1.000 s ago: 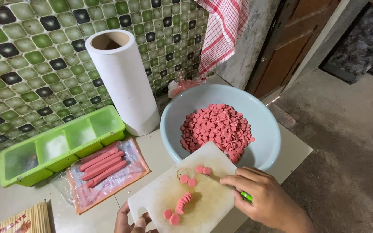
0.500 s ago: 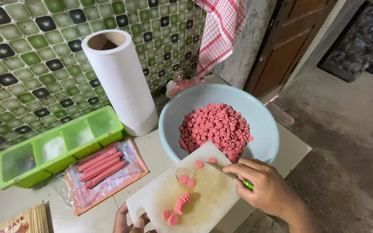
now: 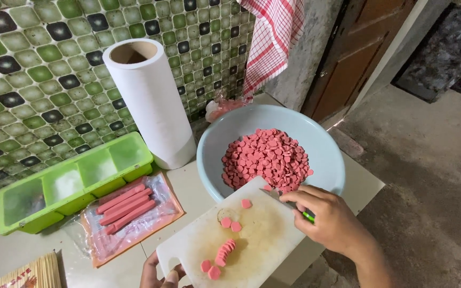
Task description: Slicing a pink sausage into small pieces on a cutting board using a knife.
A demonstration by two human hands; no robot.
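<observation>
- While the right hand [image 3: 329, 221] is closed around a small knife [image 3: 289, 204] with a green handle, its blade tip rests at the far corner of the white cutting board [image 3: 252, 240], right by the bowl.
- At the near corner of the board, the left hand [image 3: 161, 273] grips the edge, fingers curled over it, and the board looks tipped up toward the light blue bowl [image 3: 326, 154].
- A few pink sausage slices [image 3: 222, 253] lie on the board, some in a short row near the middle and some loose closer to the bowl.
- Just past the board's far edge, the bowl holds a big heap of the same pink slices.
- Left of the board lies an open plastic pack of whole sausages [image 3: 126, 205].
- Beyond that pack sits a green tray [image 3: 73, 184], and a white paper roll [image 3: 150, 101] stands by the tiled wall.
- These slices look soft, light and a bit slippery, so they would likely slide easily.
- Holding the board by its bare edge seems the firmest place to grip it.
</observation>
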